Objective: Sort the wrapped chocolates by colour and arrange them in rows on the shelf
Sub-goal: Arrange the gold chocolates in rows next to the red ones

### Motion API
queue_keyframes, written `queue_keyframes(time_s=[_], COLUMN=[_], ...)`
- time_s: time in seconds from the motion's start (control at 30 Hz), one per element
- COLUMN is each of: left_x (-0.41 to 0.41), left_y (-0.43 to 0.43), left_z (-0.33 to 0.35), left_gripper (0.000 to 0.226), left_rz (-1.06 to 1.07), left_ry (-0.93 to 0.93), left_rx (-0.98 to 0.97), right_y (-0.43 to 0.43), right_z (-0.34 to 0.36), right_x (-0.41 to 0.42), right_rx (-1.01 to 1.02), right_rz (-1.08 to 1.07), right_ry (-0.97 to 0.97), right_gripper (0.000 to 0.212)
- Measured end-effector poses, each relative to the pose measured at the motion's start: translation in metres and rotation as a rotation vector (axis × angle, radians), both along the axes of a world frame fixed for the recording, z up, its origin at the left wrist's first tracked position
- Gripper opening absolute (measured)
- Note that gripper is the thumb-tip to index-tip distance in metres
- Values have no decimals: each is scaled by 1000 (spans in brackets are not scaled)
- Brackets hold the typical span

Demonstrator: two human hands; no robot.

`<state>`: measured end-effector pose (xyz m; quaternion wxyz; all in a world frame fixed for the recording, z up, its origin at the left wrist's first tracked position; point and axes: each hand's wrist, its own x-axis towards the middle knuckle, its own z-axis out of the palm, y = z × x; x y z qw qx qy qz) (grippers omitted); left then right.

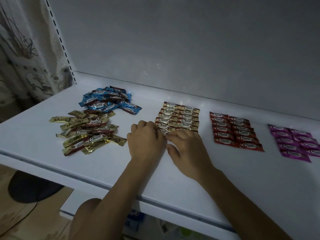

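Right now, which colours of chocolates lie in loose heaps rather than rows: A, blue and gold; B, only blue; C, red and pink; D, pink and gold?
A: the blue heap and the gold heap lie jumbled at the left, while the red rows and pink rows are laid out neatly.

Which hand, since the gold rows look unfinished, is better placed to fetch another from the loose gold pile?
Left, probably: the left hand sits beside the loose gold pile; the right hand lies farther right.
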<state>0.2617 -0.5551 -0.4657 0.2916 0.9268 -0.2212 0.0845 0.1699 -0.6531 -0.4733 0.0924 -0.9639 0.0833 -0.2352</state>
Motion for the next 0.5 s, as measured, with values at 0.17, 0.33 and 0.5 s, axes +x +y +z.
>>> queue_keyframes(time_s=[0.17,0.33,0.5], left_x=[0,7,26], left_y=[5,40,92], left_z=[4,16,22], left_gripper=[32,33,34], left_rz=[-31,-188,-269], left_ry=[50,-9,-235], left_rx=[-68,-141,-51], right_y=[0,3,18], right_z=[2,5,15], right_x=[-2,-2,10], right_rx=[40,63,-11], right_rz=[4,-8,72], right_ry=[-6,-51,2], right_gripper=[31,39,42])
